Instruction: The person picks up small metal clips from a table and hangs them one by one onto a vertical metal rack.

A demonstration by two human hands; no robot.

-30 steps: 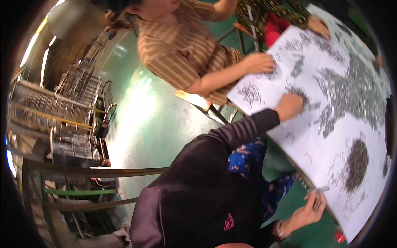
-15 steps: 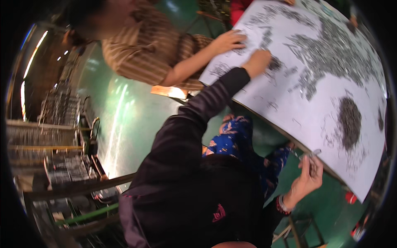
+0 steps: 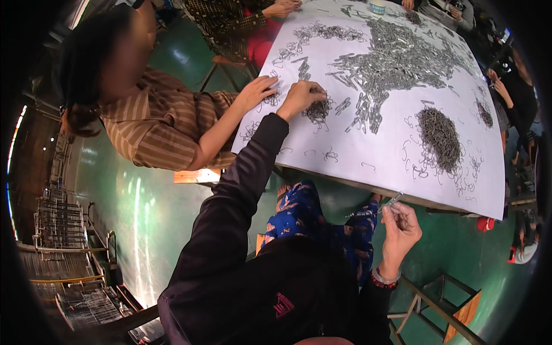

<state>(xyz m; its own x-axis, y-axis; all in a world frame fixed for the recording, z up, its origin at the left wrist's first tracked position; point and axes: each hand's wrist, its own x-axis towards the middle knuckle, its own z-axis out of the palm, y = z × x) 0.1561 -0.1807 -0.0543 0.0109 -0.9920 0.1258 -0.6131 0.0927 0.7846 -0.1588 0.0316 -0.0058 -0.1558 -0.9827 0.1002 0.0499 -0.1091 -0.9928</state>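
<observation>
My left hand (image 3: 300, 99) reaches over the white table, fingers curled and pinched at the edge of a small pile of dark bent-wire hooks (image 3: 317, 112). What sits between those fingertips is too small to make out. Just off the table's near edge, my right hand (image 3: 400, 234) pinches a small narrow silvery metal piece (image 3: 395, 199) between thumb and fingers. Many similar flat metal pieces (image 3: 397, 60) lie in a large spread heap at the middle of the table. A bigger mound of wire hooks (image 3: 439, 138) is on the right.
A person in a striped shirt (image 3: 167, 118) sits at my left, with a hand (image 3: 257, 92) on the table (image 3: 345, 152). Other people sit along the far side. A small tub (image 3: 377, 8) stands at the back. A metal-framed stool (image 3: 443, 305) is at lower right.
The view has swung, so the table shows more fully and lower left. My left hand stays by the small hook pile; my right hand still holds the metal piece.
</observation>
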